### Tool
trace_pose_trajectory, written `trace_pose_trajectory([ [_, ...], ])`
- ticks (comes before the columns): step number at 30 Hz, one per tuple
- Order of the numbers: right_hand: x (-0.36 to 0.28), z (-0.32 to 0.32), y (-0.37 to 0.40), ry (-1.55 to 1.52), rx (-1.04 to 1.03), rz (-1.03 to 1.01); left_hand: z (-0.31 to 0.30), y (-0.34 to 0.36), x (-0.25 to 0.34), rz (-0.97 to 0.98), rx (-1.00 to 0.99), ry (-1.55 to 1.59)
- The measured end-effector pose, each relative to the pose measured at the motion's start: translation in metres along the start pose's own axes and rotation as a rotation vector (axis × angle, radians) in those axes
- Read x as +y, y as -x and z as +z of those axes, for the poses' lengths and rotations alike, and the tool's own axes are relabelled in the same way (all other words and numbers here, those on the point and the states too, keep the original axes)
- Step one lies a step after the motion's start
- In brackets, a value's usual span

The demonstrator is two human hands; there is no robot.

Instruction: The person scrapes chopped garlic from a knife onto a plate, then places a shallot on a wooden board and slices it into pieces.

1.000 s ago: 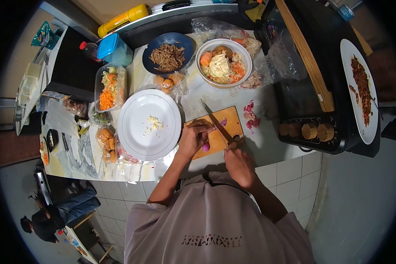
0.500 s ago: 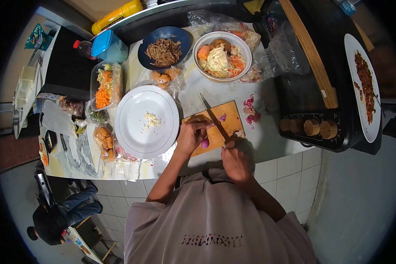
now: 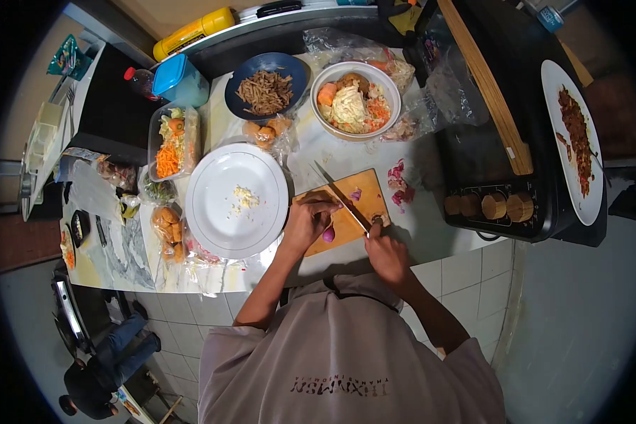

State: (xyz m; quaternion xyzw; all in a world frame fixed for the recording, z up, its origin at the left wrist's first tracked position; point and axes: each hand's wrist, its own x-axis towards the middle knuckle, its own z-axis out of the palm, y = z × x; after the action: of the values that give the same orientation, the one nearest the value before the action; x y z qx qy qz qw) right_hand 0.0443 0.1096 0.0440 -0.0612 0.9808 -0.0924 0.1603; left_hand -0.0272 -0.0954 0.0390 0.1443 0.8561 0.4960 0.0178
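Note:
My right hand (image 3: 387, 256) is wrapped round the handle of a knife (image 3: 343, 198), whose blade slants across a wooden cutting board (image 3: 360, 180). My left hand (image 3: 308, 220) is on the board's left side, fingertips pinched together close to the blade; what they hold is too small to make out. Just below those fingers lies a purple shallot (image 3: 328, 234). A few purple cut pieces (image 3: 356, 193) rest on the board beyond the blade. Near my right hand, a small pale scrap (image 3: 380, 220) sits at the board's edge.
Purple peelings (image 3: 401, 185) lie right of the board. At left stands a white plate (image 3: 208, 226) with chopped pale bits. Behind are a white bowl (image 3: 319, 120) of food and a blue bowl (image 3: 232, 99) of brown strips. A black oven (image 3: 466, 159) borders the right.
The view has shifted slightly. My right hand has moved a little right, and the knife lies at a flatter slant, its tip further left. My left hand keeps its pinch.

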Motion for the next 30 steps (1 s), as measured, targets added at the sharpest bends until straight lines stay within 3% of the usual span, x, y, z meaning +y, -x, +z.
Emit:
trace_pose_trajectory([
  [6, -0.011, -0.046, 0.005, -0.046, -0.032, -0.052, 0.002, 0.001, -0.006, -0.005, 0.004, 0.012],
  [12, -0.029, -0.052, 0.012, -0.064, -0.031, -0.083, 0.003, 0.003, -0.007, -0.001, 0.005, 0.029],
  [23, -0.036, -0.039, 0.017, 0.013, 0.057, -0.079, 0.003, 0.003, -0.007, 0.036, 0.027, 0.011],
  [26, -0.037, -0.037, 0.016, -0.052, 0.001, -0.013, 0.003, 0.003, -0.007, 0.053, 0.037, 0.027],
  [30, -0.027, 0.006, 0.019, 0.057, 0.114, -0.051, -0.001, 0.003, -0.001, -0.029, -0.023, -0.006],
])
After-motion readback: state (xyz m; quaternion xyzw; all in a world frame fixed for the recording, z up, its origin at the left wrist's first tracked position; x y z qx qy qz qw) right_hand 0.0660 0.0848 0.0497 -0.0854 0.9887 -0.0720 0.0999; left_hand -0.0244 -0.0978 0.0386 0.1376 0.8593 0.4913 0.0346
